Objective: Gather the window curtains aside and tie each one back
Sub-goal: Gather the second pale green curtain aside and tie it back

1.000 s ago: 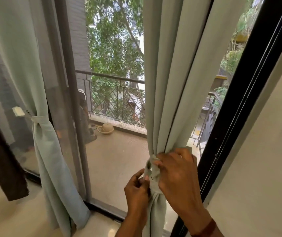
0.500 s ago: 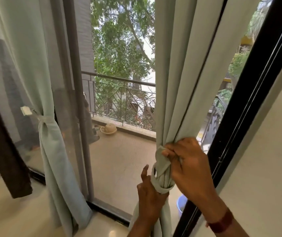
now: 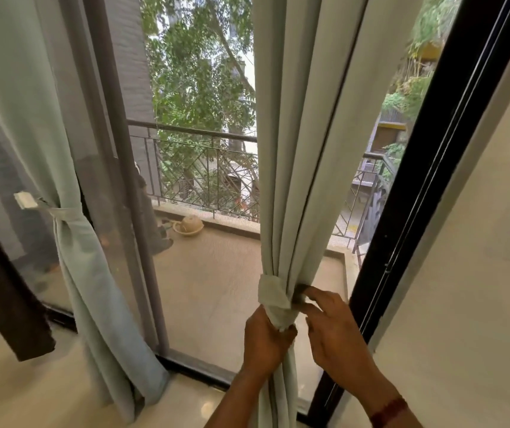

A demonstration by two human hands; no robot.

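Note:
The right curtain point(image 3: 303, 156), pale green, hangs gathered beside the black door frame. A fabric tie-back point(image 3: 273, 299) is wrapped around it low down. My left hand point(image 3: 264, 341) grips the bunched curtain just below the tie-back. To the right of the wrap, my right hand point(image 3: 331, 329) has its fingertips at the tie-back's right side, fingers loosely bent. The left curtain point(image 3: 74, 248) is bound by its own tie-back point(image 3: 59, 211), which runs to a white wall hook point(image 3: 25, 199).
A black door frame point(image 3: 426, 186) runs up just right of my hands, with a cream wall point(image 3: 479, 288) beyond it. A grey sliding frame point(image 3: 124, 180) stands between the curtains. A dark cloth point(image 3: 6, 304) hangs at far left. Outside lie a railed balcony and a small pot point(image 3: 188, 225).
My right hand has left the top of the knot and now sits at its right side with looser fingers. My left hand has closed round the curtain below the tie-back.

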